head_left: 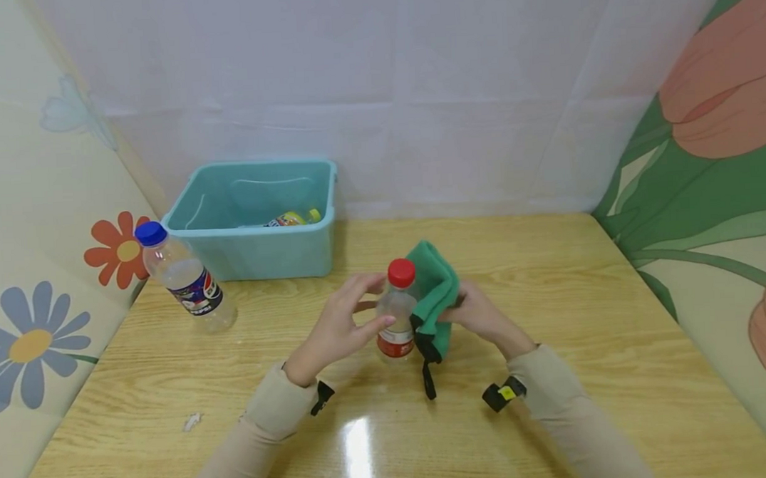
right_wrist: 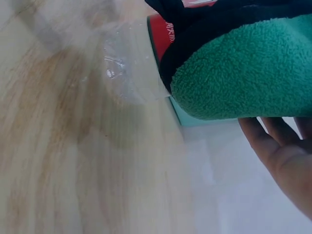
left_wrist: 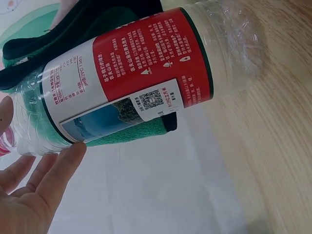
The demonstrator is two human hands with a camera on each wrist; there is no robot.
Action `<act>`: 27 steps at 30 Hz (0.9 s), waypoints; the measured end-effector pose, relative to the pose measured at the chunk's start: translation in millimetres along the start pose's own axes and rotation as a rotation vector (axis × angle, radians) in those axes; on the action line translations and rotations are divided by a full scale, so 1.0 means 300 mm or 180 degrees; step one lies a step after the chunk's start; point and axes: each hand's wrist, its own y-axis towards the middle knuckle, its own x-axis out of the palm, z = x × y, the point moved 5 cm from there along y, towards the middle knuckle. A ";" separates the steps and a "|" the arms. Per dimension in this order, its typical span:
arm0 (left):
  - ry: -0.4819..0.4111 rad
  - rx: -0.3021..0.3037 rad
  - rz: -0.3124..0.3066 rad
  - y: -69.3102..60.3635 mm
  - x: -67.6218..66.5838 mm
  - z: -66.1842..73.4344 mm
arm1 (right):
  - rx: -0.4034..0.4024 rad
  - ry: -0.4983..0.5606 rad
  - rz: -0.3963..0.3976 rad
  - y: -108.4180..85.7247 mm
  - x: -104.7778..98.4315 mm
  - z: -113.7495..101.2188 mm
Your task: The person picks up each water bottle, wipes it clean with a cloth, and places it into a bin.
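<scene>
Working with both hands near the middle of the head frame, over a wood-grain desk (head_left: 551, 274). Gripping the upper part of a clear, red-capped bottle (head_left: 397, 338) with the left hand (head_left: 344, 323), thumb and fingers round opposite sides. Keeping that bottle upright, base on or just above the desk; cannot tell which. Clasping a green cloth (head_left: 433, 283) with black trim in the right hand (head_left: 479, 313), against or right beside the bottle's right side.

Looks partway through, judging by the layout: with one yellow-capped bottle (head_left: 289, 219) already inside the blue bin (head_left: 262, 255), probably left with the red-capped bottle to finish and the blue-capped bottle (head_left: 196, 293) to handle. Cannot tell any wiped part of the surface from an unwiped one.

Placed at the upper left of the frame, the bin; lying low inside, the yellow-capped bottle, partly hidden by the front wall. Standing just before the bin's left end, untouched, the blue-capped bottle. Cannot make out any liquid in either clear bottle on the desk side.
</scene>
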 end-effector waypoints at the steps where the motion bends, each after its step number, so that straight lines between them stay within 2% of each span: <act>1: -0.0003 -0.0006 -0.0003 0.000 0.000 0.000 | 0.0023 0.0011 -0.0010 0.001 0.000 0.007; 8: -0.0038 -0.0039 -0.0024 0.001 0.000 -0.001 | -0.0028 0.0202 -0.0225 0.002 0.014 0.044; 13: -0.0067 -0.0068 -0.0042 0.002 0.001 -0.002 | -0.0039 0.0169 -0.0396 -0.001 0.023 0.070; 20: -0.0045 -0.0086 -0.0050 0.002 0.000 0.003 | 0.0224 0.0008 -0.0427 -0.008 0.027 0.087; 27: -0.0055 -0.0061 -0.0058 0.001 0.001 0.002 | 0.0233 0.0017 -0.0435 -0.019 0.017 0.109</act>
